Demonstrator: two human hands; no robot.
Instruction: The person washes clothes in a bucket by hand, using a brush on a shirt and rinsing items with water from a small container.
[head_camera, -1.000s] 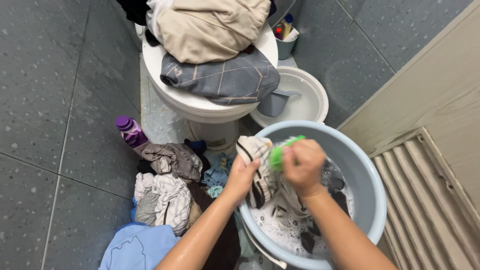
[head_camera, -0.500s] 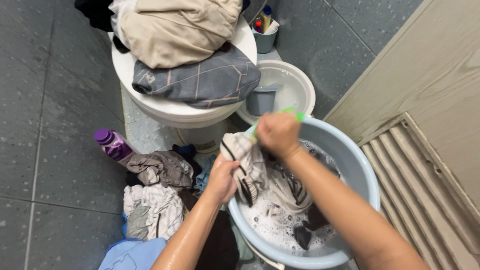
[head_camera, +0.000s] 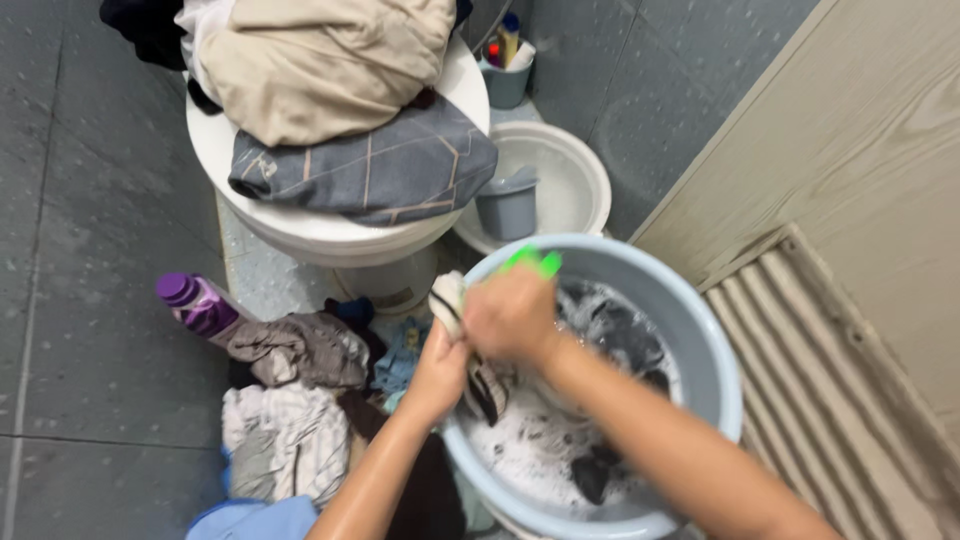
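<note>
Head view, looking straight down. Right hand (head_camera: 512, 315) fisted around a green scrub brush (head_camera: 535, 262); only the brush's tip shows past the knuckles. Left hand (head_camera: 440, 372) clamped on a wet striped cloth (head_camera: 460, 335), cream with dark bands, bunched over the near-left rim of the pale blue wash basin (head_camera: 700, 330). The two hands touch, both over that rim. The cloth's lower part trails down into suds and dark garments inside the basin; motion blur hides its finer pattern.

Room around the grip is tight. Basin's left edge sits just beside a heap of dry laundry (head_camera: 290, 400) on the grey tiled floor, with a purple-capped bottle (head_camera: 195, 303) lying at the heap's far-left edge. Beyond the basin: a white toilet (head_camera: 300, 225) with clothes piled on its lid, and a white bucket (head_camera: 575, 180) holding a grey scoop (head_camera: 507, 205). On the right, a ribbed beige door panel (head_camera: 840, 400) stands near the basin wall.
</note>
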